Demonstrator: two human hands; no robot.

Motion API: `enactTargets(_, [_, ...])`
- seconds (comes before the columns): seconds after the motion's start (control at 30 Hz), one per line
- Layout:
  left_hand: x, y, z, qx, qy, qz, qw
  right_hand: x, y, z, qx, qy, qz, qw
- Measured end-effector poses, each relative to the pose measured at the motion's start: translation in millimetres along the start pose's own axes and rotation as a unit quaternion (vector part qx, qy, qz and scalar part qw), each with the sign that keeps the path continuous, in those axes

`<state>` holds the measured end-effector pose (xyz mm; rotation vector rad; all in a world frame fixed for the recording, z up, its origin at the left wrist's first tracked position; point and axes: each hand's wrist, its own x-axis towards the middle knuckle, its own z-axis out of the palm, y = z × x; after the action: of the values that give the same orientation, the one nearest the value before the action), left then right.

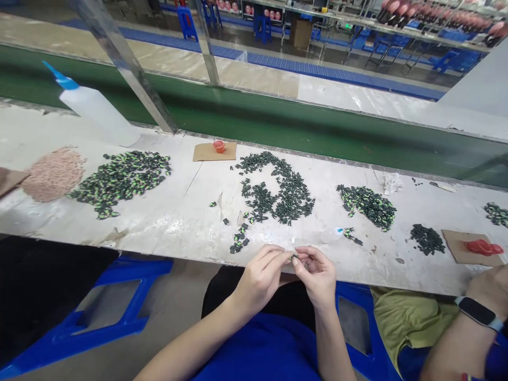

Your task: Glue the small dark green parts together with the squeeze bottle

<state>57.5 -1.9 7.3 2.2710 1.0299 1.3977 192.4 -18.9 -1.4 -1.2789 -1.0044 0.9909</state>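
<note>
At the table's front edge, my left hand (260, 276) and my right hand (318, 275) meet with their fingertips pinched together. Between them is a small dark piece with a bit of bright green (294, 256), mostly covered by the fingers. Just left of my hands lies a short trail of dark pieces with green spots (239, 239). Beyond my hands spreads a loose pile of small dark green pieces (291, 197). A small clear bottle with a blue tip (331, 234) lies to the right of my fingers.
The pale worktable (178, 211) also carries green-spotted piles (123, 177), a pinkish pile (53, 173), a large white bottle (101, 114) and a red cup (219, 147) on cardboard. A co-worker's arm (468, 328) is at right. A green conveyor belt (257, 116) runs behind.
</note>
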Motion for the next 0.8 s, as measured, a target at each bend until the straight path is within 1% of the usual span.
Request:
enactTargets(0.07, [2,-5,-2.6,-0.022,-0.033,-0.012,0.999,-4,-1,-15,-0.041,0.025,-0.013,0.999])
enactTargets(0.13, [5,-18,-12.5,0.010,-0.032,-0.034,0.999,-3,1,-35,-0.073,0.087,-0.033,0.993])
enactTargets(0.2, [7,-38,-28.2,0.071,-0.008,-0.057,0.996,5,6,-58,-0.098,0.196,-0.056,0.974])
enactTargets(0.27, [6,-62,-45.8,0.143,0.010,-0.093,0.985,17,13,-80,-0.134,0.288,-0.055,0.947])
enactTargets(0.3, [5,-74,-53.8,0.175,0.012,-0.099,0.979,24,16,-89,-0.157,0.311,-0.047,0.936])
enactTargets(0.37, [0,-96,-65.9,0.210,-0.008,-0.102,0.972,35,19,-101,-0.217,0.327,-0.025,0.920])
enactTargets(0.43, [-6,-112,-72.2,0.209,-0.072,-0.101,0.970,41,20,-102,-0.268,0.325,-0.038,0.906])
enactTargets(0.47, [-9,-118,-73.7,0.205,-0.093,-0.098,0.969,42,19,-100,-0.287,0.320,-0.061,0.901])
enactTargets(0.53, [-13,-125,-74.6,0.197,-0.111,-0.095,0.969,42,16,-91,-0.313,0.291,-0.123,0.896])
enactTargets(0.6, [-15,-128,-74.6,0.194,-0.105,-0.096,0.971,40,16,-81,-0.341,0.241,-0.171,0.892])
enactTargets(0.67, [-15,-128,-74.5,0.188,-0.086,-0.101,0.973,39,19,-74,-0.382,0.193,-0.189,0.884])
enactTargets(0.73, [-13,-123,-73.3,0.170,-0.059,-0.108,0.978,41,25,-70,-0.422,0.168,-0.193,0.870])
enactTargets(0.8, [-11,-113,-68.7,0.125,-0.028,-0.112,0.985,45,30,-68,-0.434,0.157,-0.193,0.866])
